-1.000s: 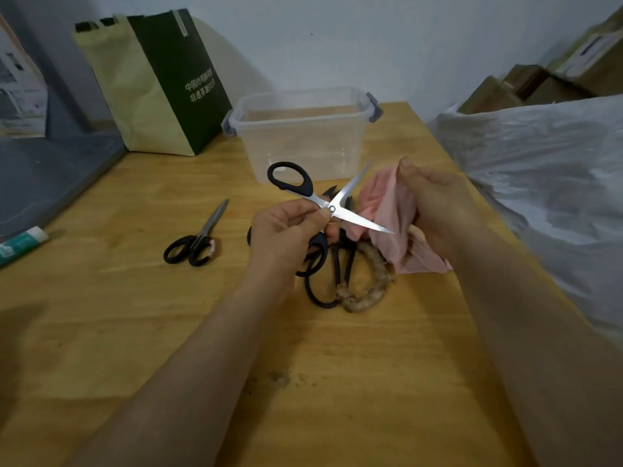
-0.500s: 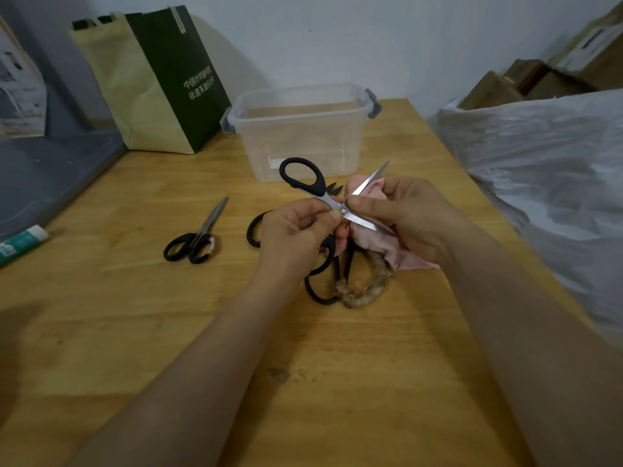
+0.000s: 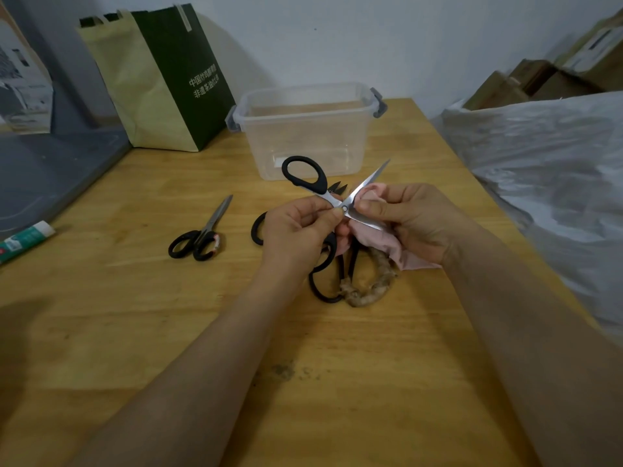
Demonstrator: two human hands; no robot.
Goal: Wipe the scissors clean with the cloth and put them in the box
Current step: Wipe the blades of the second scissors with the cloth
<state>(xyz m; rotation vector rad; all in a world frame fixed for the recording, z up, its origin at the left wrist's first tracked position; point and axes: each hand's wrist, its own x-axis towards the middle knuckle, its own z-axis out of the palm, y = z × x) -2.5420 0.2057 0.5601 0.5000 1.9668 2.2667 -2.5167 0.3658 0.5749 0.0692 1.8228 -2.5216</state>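
Observation:
My left hand [image 3: 296, 232] grips black-handled scissors [image 3: 305, 175] near the pivot; their blades are spread apart above the table. My right hand [image 3: 414, 220] holds a pink cloth [image 3: 374, 239] wrapped against the lower blade next to the pivot. The upper blade points up to the right, toward the clear plastic box [image 3: 305, 129], which stands open behind my hands. Another pair of black scissors [image 3: 202, 235] lies shut on the table to the left. More scissors, one with a cord-wrapped handle [image 3: 374, 284], lie under my hands, partly hidden.
A green and beige paper bag [image 3: 161, 79] stands at the back left. A small tube [image 3: 25, 239] lies at the left table edge beside a grey surface [image 3: 50, 173]. Crinkled white plastic sheeting [image 3: 546, 170] covers the right side, with cardboard boxes [image 3: 539, 82] behind.
My right hand has brought the cloth in from the blade tips to the pivot and closed round the lower blade. The left hand keeps holding the scissors.

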